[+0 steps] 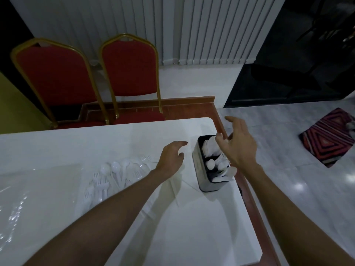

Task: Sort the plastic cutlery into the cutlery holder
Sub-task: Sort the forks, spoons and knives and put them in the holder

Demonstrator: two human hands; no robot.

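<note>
The cutlery holder (pixel 198 167) stood by the tabletop's (pixel 172 227) three o'clock edge, with loose cutlery (pixel 117 175) at its nine o'clock. Both hands' fingers were released: right hand (pixel 238 146) above the holder, left hand (pixel 172 158) beside it (not bracing). A knock could topple it.

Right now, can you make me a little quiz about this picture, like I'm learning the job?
1. True or false: the holder is empty.
2. Pick one: the loose cutlery lies A) on the table, B) on a chair, C) on the floor.
3. Which hand is above the holder?

Key: 1 false, white cutlery stands in it. 2 A. 3 the right hand.
</note>
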